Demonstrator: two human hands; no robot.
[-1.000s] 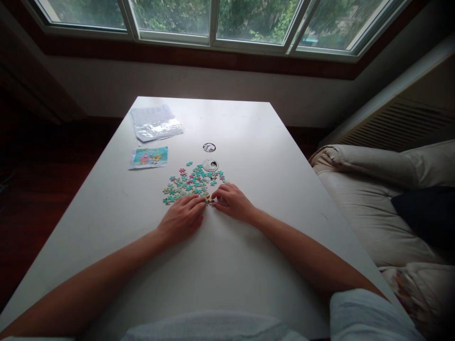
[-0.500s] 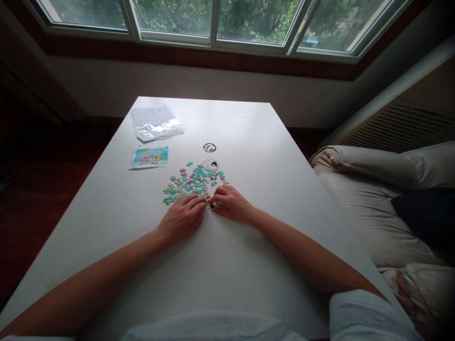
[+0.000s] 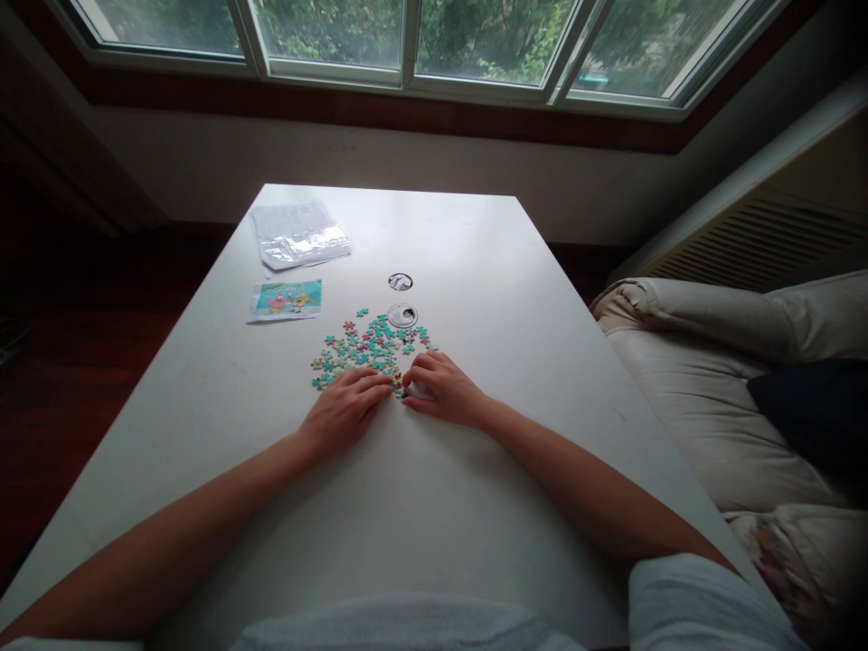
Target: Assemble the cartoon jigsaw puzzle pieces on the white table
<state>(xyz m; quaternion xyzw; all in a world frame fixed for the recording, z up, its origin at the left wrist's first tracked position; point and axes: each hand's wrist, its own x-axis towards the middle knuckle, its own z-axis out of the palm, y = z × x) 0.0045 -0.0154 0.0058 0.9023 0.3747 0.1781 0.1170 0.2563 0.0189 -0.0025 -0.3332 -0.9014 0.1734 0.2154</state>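
Observation:
A loose heap of small teal, pink and yellow puzzle pieces (image 3: pixel 363 348) lies on the white table (image 3: pixel 434 488). My left hand (image 3: pixel 343 411) rests flat at the heap's near edge, fingers stretched towards a small yellow piece (image 3: pixel 397 380). My right hand (image 3: pixel 444 389) sits just right of it, fingers curled and pinched on that piece or one beside it. The fingertips of both hands nearly meet over the piece.
A printed picture card (image 3: pixel 285 299) lies left of the heap. A clear plastic bag over paper (image 3: pixel 298 235) sits at the far left. Two small round discs (image 3: pixel 400 298) lie behind the heap. A cream sofa (image 3: pixel 732 389) stands along the table's right side.
Both hands stay almost where they were. My right hand's fingers have curled in a little tighter around the small piece.

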